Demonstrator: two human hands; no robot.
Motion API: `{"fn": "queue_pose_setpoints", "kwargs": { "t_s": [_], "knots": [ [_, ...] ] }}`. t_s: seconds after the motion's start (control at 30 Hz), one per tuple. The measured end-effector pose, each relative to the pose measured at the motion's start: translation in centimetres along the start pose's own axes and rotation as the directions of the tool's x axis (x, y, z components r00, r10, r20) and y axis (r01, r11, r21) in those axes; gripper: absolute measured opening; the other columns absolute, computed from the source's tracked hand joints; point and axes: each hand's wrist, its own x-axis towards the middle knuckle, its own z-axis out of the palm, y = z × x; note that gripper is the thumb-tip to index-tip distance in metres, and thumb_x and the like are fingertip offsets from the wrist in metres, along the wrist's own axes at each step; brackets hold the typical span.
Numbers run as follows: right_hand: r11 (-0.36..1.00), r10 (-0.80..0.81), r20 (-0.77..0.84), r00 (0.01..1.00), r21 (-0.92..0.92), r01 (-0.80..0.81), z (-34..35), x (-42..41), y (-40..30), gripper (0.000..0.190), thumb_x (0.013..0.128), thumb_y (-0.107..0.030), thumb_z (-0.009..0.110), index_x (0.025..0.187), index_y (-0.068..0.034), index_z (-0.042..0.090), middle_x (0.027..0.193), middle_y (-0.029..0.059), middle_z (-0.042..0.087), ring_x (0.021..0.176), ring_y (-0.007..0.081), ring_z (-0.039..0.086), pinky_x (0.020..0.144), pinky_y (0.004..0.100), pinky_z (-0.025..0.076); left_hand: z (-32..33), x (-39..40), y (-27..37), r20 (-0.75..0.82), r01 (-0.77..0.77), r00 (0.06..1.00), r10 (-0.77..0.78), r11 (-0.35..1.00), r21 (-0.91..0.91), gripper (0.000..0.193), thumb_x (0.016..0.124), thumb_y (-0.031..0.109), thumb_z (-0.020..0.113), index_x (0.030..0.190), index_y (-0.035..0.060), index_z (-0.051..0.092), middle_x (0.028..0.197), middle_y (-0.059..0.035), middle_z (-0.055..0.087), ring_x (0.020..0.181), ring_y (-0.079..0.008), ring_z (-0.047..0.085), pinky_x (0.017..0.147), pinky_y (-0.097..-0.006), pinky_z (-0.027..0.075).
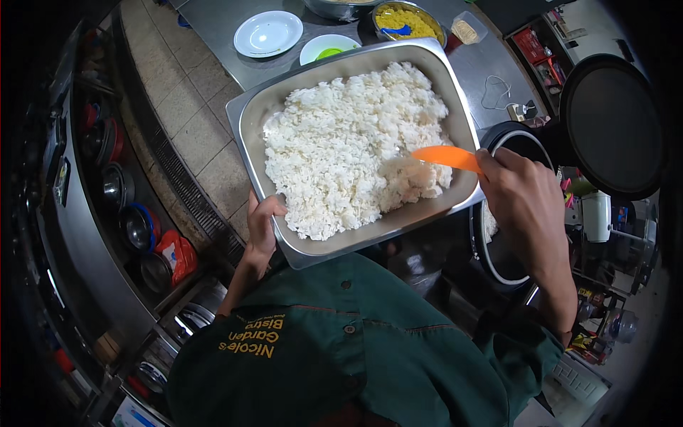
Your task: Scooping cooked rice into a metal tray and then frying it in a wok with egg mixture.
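My left hand (263, 219) grips the left rim of a rectangular stainless steel pan (331, 246), its thumb over the edge. Cooked white rice (347, 149) covers most of the pan's bottom. In my right hand (520, 192) is an orange plastic rice paddle (445, 157), held by its handle above the pan's right side. The paddle's tip meets the rice there. Just beyond the pan's right rim stands a large round rice cooker (499, 267), partly hidden by my right hand and forearm. Some white rice shows inside it.
Behind the pan, a steel table (213, 21) bears a white plate (268, 33), a second plate with a green item (329, 53), and a bowl of yellow rice (400, 21) with a blue utensil. A raised dark round lid (611, 125) stands at right. Shelves with bowls (137, 227) line the left.
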Motion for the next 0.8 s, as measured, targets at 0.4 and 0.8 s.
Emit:
{"fn": "queue_pose_setpoints", "kwargs": {
  "t_s": [0.4, 0.8],
  "knots": [
    [0.978, -0.146, 0.077, 0.986, -0.14, 0.156, 3.0, 1.1, -0.2, 0.018, 0.072, -0.006, 0.053, 0.088, 0.0, 0.059, 0.076, 0.0122, 0.058, 0.06, 0.0273, 0.061, 0.051, 0.0353, 0.049, 3.2, 1.1, 6.2, -0.183, 0.23, 0.933, -0.31, 0.903, -0.362, 0.053, 0.062, 0.012, 0.049, 0.113, -0.0012, 0.043, 0.092, -0.0063, 0.05, 0.076, -0.0134, 0.047, 0.072, -0.022, 0.04],
    [0.987, 0.081, -0.38, 0.921, -0.097, -0.127, -1.6, -3.7, 0.0, 0.019, 0.08, -0.008, 0.056, 0.098, -0.002, 0.059, 0.082, 0.0093, 0.061, 0.059, 0.0232, 0.058, 0.057, 0.0337, 0.048, 1.8, 0.6, 3.1, -0.175, 0.178, 0.958, -0.227, 0.949, -0.259, 0.024, 0.064, 0.009, 0.048, 0.086, 0.0029, 0.051, 0.082, -0.0065, 0.049, 0.074, -0.0148, 0.047, 0.072, -0.0216, 0.037]
  ]
}}
